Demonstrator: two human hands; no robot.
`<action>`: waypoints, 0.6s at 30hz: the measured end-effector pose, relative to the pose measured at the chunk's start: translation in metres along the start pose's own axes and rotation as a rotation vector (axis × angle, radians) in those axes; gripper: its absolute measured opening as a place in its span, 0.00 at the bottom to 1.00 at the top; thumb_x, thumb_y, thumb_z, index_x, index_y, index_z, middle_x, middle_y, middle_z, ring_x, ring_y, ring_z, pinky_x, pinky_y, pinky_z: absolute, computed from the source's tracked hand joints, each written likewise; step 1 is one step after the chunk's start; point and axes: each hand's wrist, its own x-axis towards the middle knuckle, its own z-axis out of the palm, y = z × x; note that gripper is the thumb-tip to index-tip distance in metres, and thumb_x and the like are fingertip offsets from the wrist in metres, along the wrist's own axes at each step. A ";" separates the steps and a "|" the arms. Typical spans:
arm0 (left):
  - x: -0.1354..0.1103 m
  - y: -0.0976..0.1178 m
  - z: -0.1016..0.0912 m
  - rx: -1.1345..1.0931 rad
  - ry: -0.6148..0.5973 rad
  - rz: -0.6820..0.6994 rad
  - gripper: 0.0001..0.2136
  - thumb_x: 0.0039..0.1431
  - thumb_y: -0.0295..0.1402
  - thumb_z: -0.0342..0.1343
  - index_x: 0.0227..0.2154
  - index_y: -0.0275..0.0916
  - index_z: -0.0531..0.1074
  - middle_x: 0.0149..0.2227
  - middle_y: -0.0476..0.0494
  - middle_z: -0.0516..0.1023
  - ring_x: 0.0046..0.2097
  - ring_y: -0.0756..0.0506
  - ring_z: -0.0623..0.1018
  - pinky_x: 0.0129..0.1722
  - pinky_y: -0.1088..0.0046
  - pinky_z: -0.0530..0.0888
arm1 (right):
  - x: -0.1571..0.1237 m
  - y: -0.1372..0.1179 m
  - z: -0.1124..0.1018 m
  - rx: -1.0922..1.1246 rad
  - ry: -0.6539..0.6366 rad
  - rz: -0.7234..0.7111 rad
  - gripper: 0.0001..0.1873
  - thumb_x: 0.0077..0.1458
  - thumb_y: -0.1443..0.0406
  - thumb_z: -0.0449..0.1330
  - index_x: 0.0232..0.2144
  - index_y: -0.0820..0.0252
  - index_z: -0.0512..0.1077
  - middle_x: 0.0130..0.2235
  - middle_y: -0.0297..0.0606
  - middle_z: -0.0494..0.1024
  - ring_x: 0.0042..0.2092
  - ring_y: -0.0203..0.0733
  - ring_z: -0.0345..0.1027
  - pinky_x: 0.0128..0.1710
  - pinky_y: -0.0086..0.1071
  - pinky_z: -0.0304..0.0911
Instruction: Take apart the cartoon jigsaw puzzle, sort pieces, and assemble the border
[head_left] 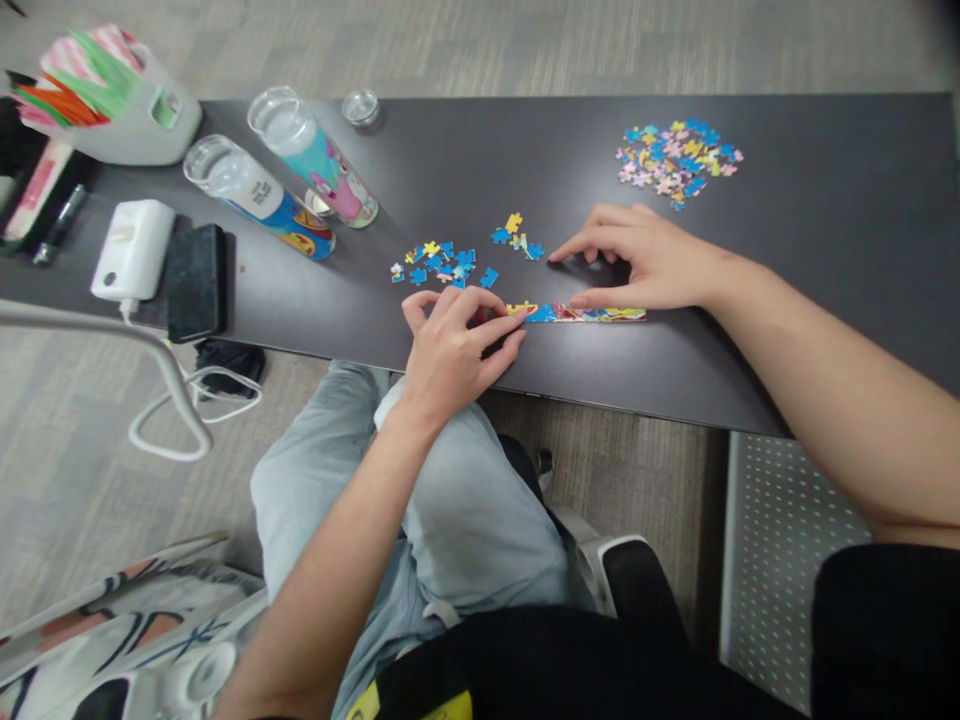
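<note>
A joined strip of jigsaw puzzle pieces (551,313) lies along the near side of the dark table. At its left end rest the fingertips of my left hand (461,345), bent; whether a piece sits under them is hidden. My right hand (645,255) is spread, its thumb on the top edge of the strip and its index finger pointing left to the table. Just left of that fingertip lie a few loose puzzle pieces (517,238). A group of mostly blue pieces (442,265) is spread beyond my left hand. Farther right is a larger mixed pile of pieces (675,160).
Two clear-topped printed tubes (262,195) lie at the left of the table (840,250), with a round lid (361,108) beyond them. A black phone (196,283), a white charger (133,250) with a cable, and a white holder (154,120) with colourful contents stand farther left.
</note>
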 end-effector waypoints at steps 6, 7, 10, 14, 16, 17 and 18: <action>-0.001 -0.001 0.002 0.005 -0.014 -0.012 0.15 0.89 0.41 0.66 0.63 0.67 0.97 0.61 0.40 0.94 0.60 0.27 0.89 0.70 0.29 0.74 | 0.001 0.001 0.001 -0.011 0.012 0.007 0.44 0.69 0.22 0.71 0.69 0.39 0.91 0.54 0.47 0.87 0.49 0.63 0.79 0.63 0.65 0.75; -0.001 -0.002 0.003 0.000 -0.013 -0.017 0.15 0.89 0.40 0.67 0.64 0.68 0.96 0.62 0.40 0.94 0.60 0.27 0.89 0.70 0.29 0.74 | 0.001 0.002 0.001 -0.014 0.017 0.003 0.44 0.69 0.23 0.71 0.70 0.39 0.91 0.54 0.47 0.87 0.49 0.62 0.80 0.61 0.63 0.76; 0.000 -0.003 0.004 -0.029 0.002 -0.025 0.17 0.89 0.40 0.66 0.67 0.69 0.95 0.61 0.41 0.94 0.59 0.28 0.89 0.71 0.28 0.74 | 0.001 0.006 0.001 -0.018 0.028 -0.002 0.42 0.68 0.24 0.72 0.70 0.36 0.92 0.51 0.44 0.87 0.46 0.61 0.79 0.55 0.58 0.77; 0.001 -0.002 0.006 -0.064 0.008 0.013 0.15 0.87 0.42 0.68 0.65 0.69 0.95 0.62 0.41 0.94 0.59 0.28 0.90 0.70 0.29 0.75 | -0.003 0.013 0.002 0.016 0.086 -0.014 0.38 0.68 0.27 0.75 0.67 0.35 0.93 0.46 0.42 0.86 0.41 0.58 0.75 0.46 0.54 0.78; 0.001 -0.002 0.008 -0.081 0.005 0.045 0.14 0.85 0.41 0.71 0.62 0.70 0.96 0.62 0.42 0.94 0.60 0.27 0.90 0.70 0.29 0.75 | -0.004 0.016 0.005 0.046 0.156 -0.019 0.35 0.71 0.29 0.75 0.66 0.37 0.93 0.44 0.40 0.85 0.37 0.54 0.72 0.43 0.51 0.77; 0.001 -0.002 0.009 -0.087 0.009 0.058 0.14 0.85 0.41 0.70 0.61 0.69 0.97 0.62 0.43 0.94 0.61 0.27 0.90 0.70 0.29 0.75 | -0.002 0.018 0.006 0.066 0.192 -0.016 0.34 0.73 0.30 0.73 0.66 0.38 0.92 0.44 0.38 0.85 0.35 0.50 0.71 0.41 0.49 0.76; 0.001 -0.003 0.010 -0.092 0.018 0.071 0.13 0.86 0.40 0.69 0.60 0.69 0.97 0.61 0.43 0.94 0.61 0.27 0.90 0.70 0.29 0.75 | 0.001 0.020 0.006 0.087 0.215 0.002 0.33 0.75 0.31 0.72 0.66 0.39 0.91 0.45 0.37 0.84 0.33 0.47 0.69 0.39 0.46 0.75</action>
